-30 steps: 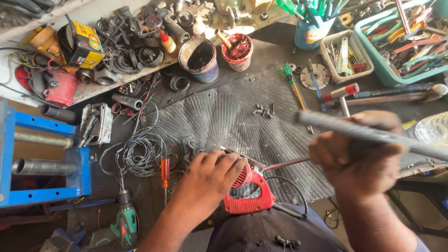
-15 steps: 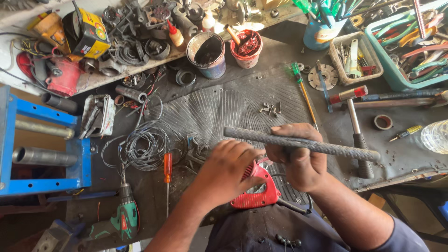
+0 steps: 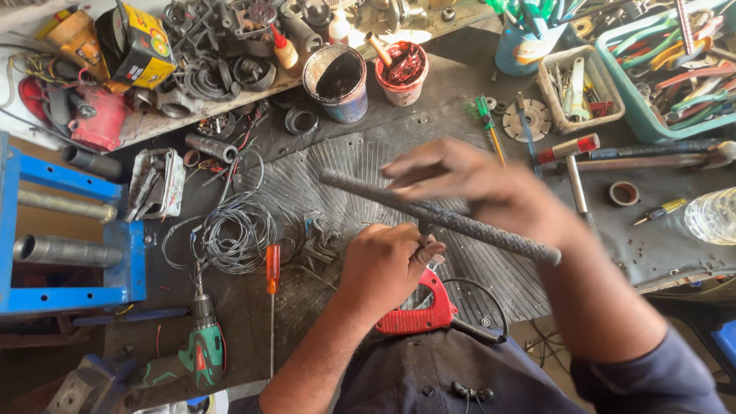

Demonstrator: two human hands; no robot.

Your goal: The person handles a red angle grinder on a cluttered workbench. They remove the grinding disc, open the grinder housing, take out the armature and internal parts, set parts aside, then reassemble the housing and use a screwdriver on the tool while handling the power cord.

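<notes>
My right hand grips a dark ribbed steel rod, held slanting above the ribbed rubber mat; the hand is blurred. The rod's lower right end sticks out past my wrist. My left hand is closed around a small dark upright part just under the rod, over the red handle of a power tool that lies at the bench's near edge with its black cable looping to the right.
An orange-handled screwdriver, a coil of wire and a green drill lie to the left. A blue vise frame stands far left. Tins, hammers, a plastic bottle and tool trays crowd the back and right.
My right hand has brought the rod from the right side in over the mat and tilted it. My left hand stays on the red tool and has closed on a small part.
</notes>
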